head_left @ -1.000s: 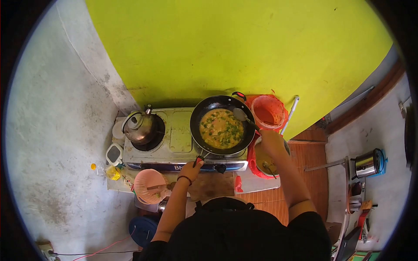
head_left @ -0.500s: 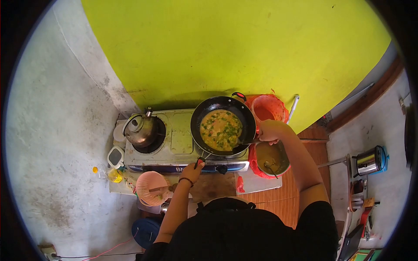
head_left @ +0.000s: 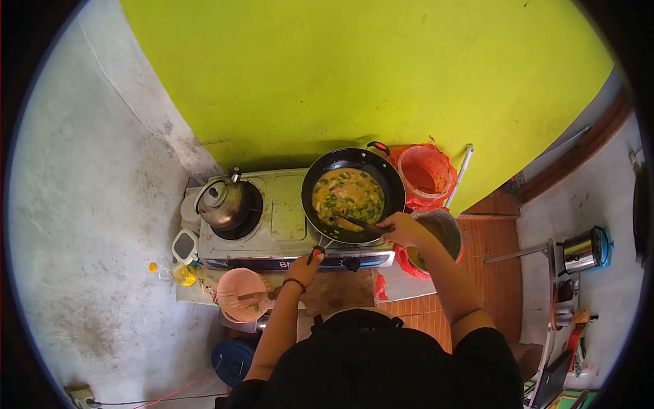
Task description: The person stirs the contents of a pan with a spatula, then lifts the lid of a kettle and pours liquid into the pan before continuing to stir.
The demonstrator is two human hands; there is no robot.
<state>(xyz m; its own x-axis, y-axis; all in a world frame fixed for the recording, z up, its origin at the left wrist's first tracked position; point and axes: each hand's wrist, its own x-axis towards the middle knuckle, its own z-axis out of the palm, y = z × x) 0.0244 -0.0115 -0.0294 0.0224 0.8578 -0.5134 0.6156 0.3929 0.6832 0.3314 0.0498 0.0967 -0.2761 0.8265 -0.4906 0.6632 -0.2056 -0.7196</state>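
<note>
A black wok (head_left: 353,158) sits on the right burner of the stove (head_left: 283,204), holding a yellowish mixture with green pieces (head_left: 349,198). My left hand (head_left: 302,270) is closed around the wok's handle (head_left: 315,254) at its near side. Over the wok's lower right rim, my right hand (head_left: 400,229) grips a dark spatula (head_left: 366,225), whose blade lies in the mixture. Below and behind my right forearm is a metal pot (head_left: 446,228) in a red bag, partly hidden.
A kettle (head_left: 223,206) stands on the left burner. Behind the pot is a red-lined bucket (head_left: 426,170). A pink basket (head_left: 240,293) with a knife across it stands at the front left, near a bottle of yellow liquid (head_left: 184,275).
My right hand has moved left and slightly down, bringing the spatula further into the wok. My right forearm now covers part of the pot. The whole view has shifted slightly.
</note>
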